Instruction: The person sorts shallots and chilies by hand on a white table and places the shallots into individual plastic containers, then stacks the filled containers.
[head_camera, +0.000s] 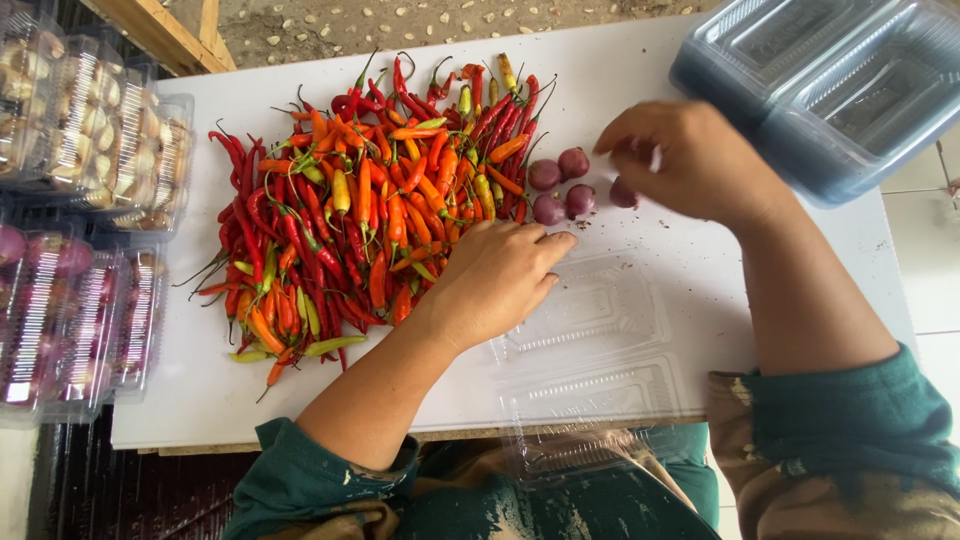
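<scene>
The right hand (690, 158), closed on a shallot (622, 193) at upper right, and the left hand (500, 278), flat by the chillies (370, 200), are seen above an unfilled clear clamshell tray (600, 350).

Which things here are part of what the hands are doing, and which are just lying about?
In hand:
- left hand resting at the edge of the chilli pile
- right hand at the shallots
- open clear clamshell box, below both hands

Lying about:
- stack of empty clear boxes, far right
- filled boxes along the left
- white table
</scene>
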